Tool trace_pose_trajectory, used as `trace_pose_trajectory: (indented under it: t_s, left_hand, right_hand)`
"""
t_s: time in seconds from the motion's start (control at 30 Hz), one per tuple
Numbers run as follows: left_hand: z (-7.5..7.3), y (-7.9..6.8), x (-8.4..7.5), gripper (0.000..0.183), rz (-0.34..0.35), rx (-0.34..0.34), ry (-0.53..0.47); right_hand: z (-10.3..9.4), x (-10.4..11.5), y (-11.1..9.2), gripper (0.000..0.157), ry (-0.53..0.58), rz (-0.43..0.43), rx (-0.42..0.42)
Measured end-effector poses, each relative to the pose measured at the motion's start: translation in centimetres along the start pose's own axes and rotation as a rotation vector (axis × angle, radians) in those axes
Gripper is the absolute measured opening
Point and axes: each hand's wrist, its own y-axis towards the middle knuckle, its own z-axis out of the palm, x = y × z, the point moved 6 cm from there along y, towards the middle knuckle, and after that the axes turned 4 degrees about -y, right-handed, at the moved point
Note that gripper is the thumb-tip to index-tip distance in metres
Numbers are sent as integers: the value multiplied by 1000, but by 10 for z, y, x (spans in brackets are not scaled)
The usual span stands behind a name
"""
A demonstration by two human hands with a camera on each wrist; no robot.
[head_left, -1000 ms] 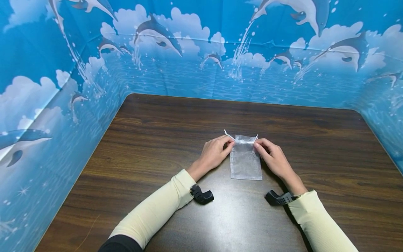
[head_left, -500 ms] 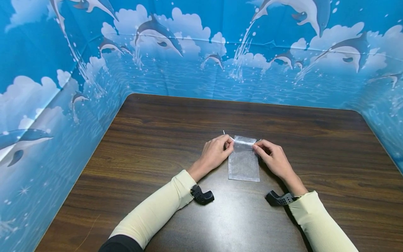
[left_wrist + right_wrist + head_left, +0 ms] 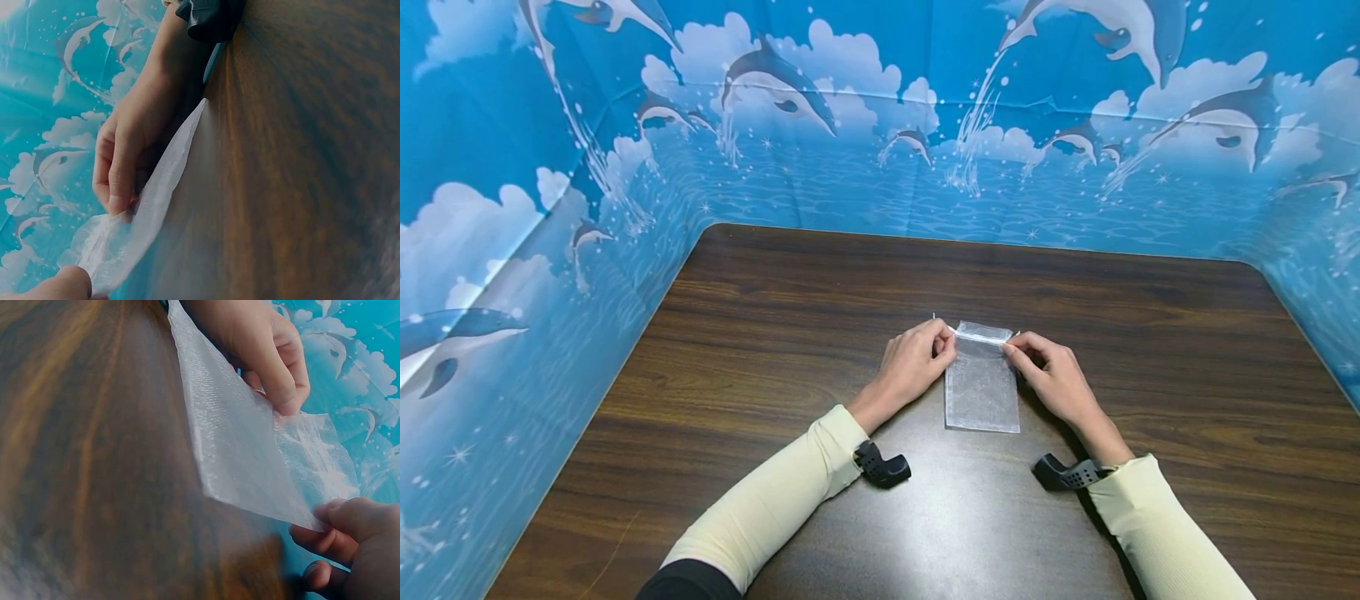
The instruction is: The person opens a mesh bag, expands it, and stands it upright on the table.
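A sheer white drawstring pouch (image 3: 982, 396) hangs between both hands, its gathered top band away from the person. My left hand (image 3: 912, 362) pinches the pouch's upper left edge between thumb and fingertips, by the cord channel. On the opposite side, my right hand (image 3: 1052, 375) pinches the upper right edge the same way. White cord ends poke out just past the fingers of each hand. In the right wrist view the pouch (image 3: 234, 447) slants, its top raised above the table and its bottom end close to the wood. Its mouth looks flat.
The dark wood-grain table (image 3: 760, 333) extends all round the hands. A blue curtain (image 3: 850, 167) printed with dolphins and clouds stands along its back and sides. Black wrist cameras (image 3: 883, 467) sit at the cuffs of the pale yellow sleeves (image 3: 767, 496).
The pouch's lower end has shifted slightly left and toward the person. The right cord end now sticks up less beyond the right fingers. Both hands have stayed nearly in place.
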Motion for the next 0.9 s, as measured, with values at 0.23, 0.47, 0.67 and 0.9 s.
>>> trace_pose_trajectory:
  t_s: [0.23, 0.47, 0.67, 0.9]
  left_hand:
    - [1, 0, 0, 12, -11, 21, 3]
    - [1, 0, 1, 15, 0, 17, -11]
    - [2, 0, 1, 15, 2, 29, -37]
    - [-1, 0, 0, 13, -3, 13, -52]
  right_hand:
    - [0, 0, 1, 13, 26, 5, -11]
    - [2, -3, 1, 16, 97, 33, 12]
    - [-5, 17, -1, 15, 137, 58, 28]
    - [0, 3, 1, 11, 147, 48, 5]
